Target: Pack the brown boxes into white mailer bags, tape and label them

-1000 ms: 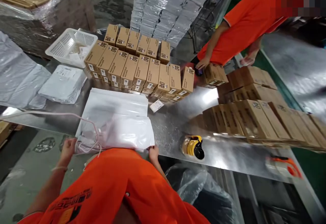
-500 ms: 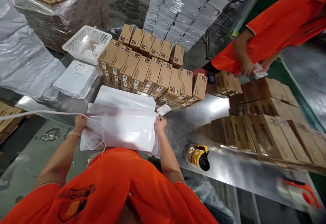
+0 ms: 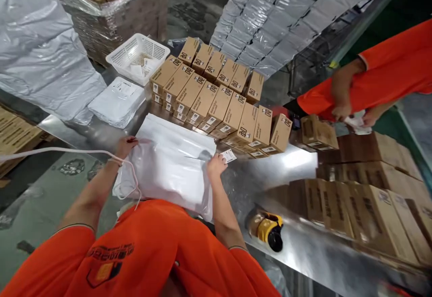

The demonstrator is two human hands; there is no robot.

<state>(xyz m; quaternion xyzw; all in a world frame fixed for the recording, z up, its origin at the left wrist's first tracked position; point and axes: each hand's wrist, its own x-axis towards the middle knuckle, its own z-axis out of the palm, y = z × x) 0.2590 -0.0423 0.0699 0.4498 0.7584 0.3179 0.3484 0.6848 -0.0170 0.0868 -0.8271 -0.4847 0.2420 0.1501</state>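
Left hand (image 3: 125, 147) closed on top edge of white poly mailer (image 3: 165, 175), bulging, lying on steel table (image 3: 297, 159). Right hand (image 3: 216, 165) at mailer's edge, closure unclear. Flap seemingly unsealed. Rows of kraft cartons (image 3: 202, 101) stand beyond.

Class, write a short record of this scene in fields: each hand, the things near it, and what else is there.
Left hand: at the far edge of a white plastic bag, seemingly gripping it
Right hand: on the bag's right edge
Things: small white label beside the right hand; pale cord looped past the left wrist
Rest: rows of cardboard boxes; white plastic basket; yellow-and-black handheld device; co-worker's hand
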